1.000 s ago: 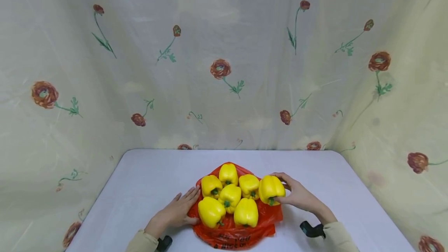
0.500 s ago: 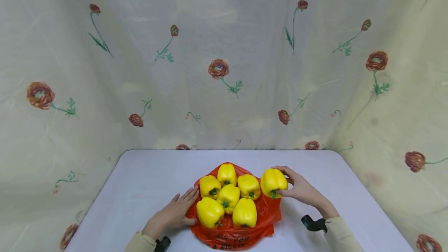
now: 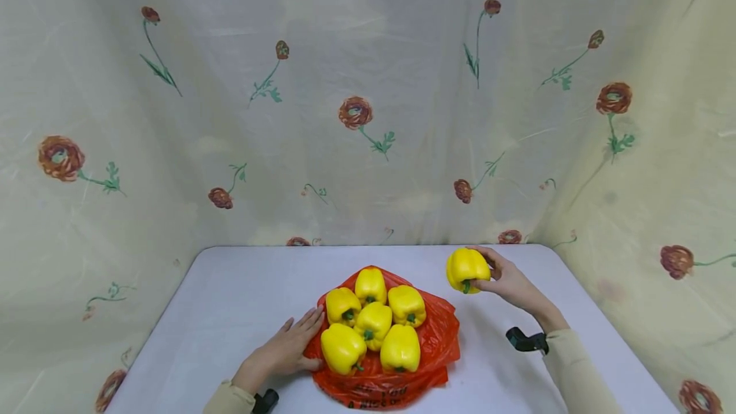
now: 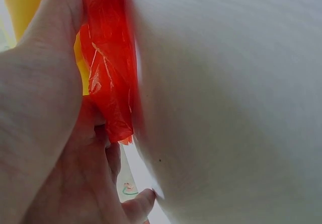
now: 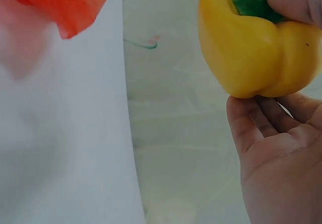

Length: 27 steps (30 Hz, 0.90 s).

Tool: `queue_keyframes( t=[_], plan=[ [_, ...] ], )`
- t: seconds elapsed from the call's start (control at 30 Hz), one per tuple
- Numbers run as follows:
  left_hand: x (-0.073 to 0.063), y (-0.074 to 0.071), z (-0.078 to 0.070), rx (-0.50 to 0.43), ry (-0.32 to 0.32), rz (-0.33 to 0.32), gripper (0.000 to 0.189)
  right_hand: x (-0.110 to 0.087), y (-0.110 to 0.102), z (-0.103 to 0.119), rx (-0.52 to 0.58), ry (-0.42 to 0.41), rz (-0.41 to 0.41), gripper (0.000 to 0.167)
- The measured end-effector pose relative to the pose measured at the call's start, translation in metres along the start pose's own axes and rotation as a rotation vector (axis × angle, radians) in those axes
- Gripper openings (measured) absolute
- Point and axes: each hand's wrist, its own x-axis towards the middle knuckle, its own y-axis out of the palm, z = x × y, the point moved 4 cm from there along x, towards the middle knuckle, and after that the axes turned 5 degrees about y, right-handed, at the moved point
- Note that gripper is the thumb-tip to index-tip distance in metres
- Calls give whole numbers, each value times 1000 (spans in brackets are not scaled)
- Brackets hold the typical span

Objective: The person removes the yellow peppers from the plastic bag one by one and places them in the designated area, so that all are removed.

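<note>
A yellow pepper (image 3: 467, 270) was gripped by the right hand (image 3: 508, 281) above the far right of the white surface (image 3: 247, 299), apart from the red bag (image 3: 438, 334). The thumb (image 5: 299, 3) was pressed beside the green stem (image 5: 254, 2), with fingertips set against the opposite side. The left hand (image 3: 290, 345) was laid, fingers extended, against the bag's left edge, where six more peppers (image 3: 374, 321) were clustered. The smooth skin was judged best held by an even pinch, without strain on the stem. Clearance from the loose rim seemed advisable, and light left-hand pressure was thought useful against the thin plastic being dragged.
</note>
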Motion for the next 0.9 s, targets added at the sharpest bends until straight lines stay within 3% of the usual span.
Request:
queue_keyframes(
  t=[0.2,0.63,0.9],
  plan=[
    [0,0,1,-12,-4,3,96,12,-10,-14,20,7,-18,70],
    [0,2,0,-7,0,9,94,24,-6,-75,2,170,-38,77],
    [2,0,2,-5,-4,12,96,30,2,-94,1,232,-33,79]
  ],
)
